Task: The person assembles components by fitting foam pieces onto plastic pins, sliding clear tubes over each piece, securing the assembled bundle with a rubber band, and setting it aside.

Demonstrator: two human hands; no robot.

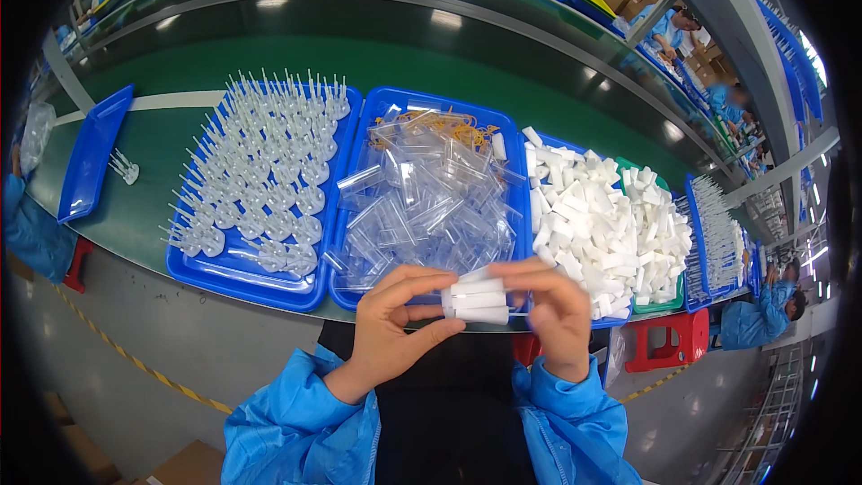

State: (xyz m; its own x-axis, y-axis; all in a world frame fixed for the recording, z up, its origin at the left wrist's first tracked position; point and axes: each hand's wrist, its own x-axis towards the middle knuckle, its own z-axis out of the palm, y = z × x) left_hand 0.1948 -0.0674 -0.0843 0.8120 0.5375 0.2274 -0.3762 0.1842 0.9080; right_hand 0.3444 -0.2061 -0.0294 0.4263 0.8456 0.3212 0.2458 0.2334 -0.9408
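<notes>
A small bundle of white tapered pieces is held sideways between my hands, above the near edge of the bench. My left hand grips its left end between thumb and fingers. My right hand, slightly blurred, closes around its other end, with the index finger along the top piece. A thin pale stem sticks out between the right fingers. Just beyond the hands is a blue tray with clear plastic sleeves and orange-yellow rubber bands. Right of it lies a heap of loose white pieces.
On the left, a blue tray carries rows of white stemmed clusters. Another blue tray leans farther left, near a single cluster. A red stool stands at right. Co-workers in blue sit along the bench.
</notes>
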